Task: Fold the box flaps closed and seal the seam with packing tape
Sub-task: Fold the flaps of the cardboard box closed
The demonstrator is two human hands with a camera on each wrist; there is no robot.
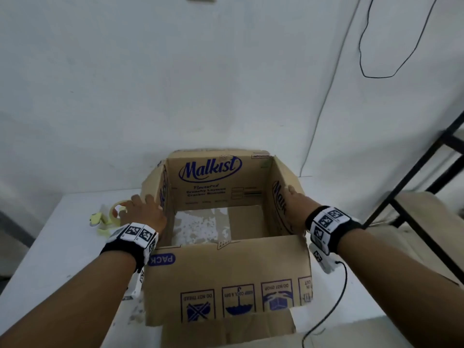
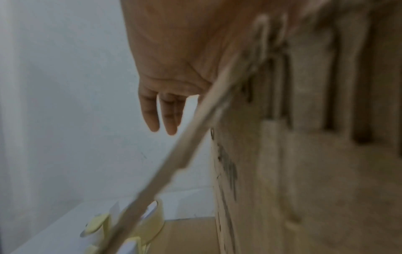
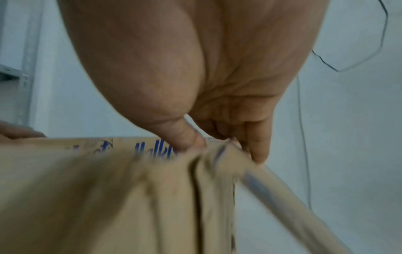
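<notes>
An open brown cardboard box (image 1: pixel 218 192) printed "Malkist" stands on the white table (image 1: pixel 62 252). Its near flap (image 1: pixel 226 275) hangs out toward me. My left hand (image 1: pixel 144 209) lies with straight fingers (image 2: pixel 152 111) against the outside of the left flap (image 1: pixel 154 184), whose edge (image 2: pixel 195 134) crosses the left wrist view. My right hand (image 1: pixel 295 199) pinches the top edge of the right flap (image 1: pixel 288 174); in the right wrist view the thumb (image 3: pixel 187 137) is on the inner face and curled fingers on the outer. A tape roll (image 1: pixel 116 210) (image 2: pixel 152 221) sits just beyond my left hand.
Yellowish tape scraps (image 1: pixel 100 221) lie left of the roll. A black cable (image 1: pixel 331 305) trails over the table's right front. A black metal frame (image 1: pixel 414 187) over a wooden surface stands to the right. The white wall is close behind the box.
</notes>
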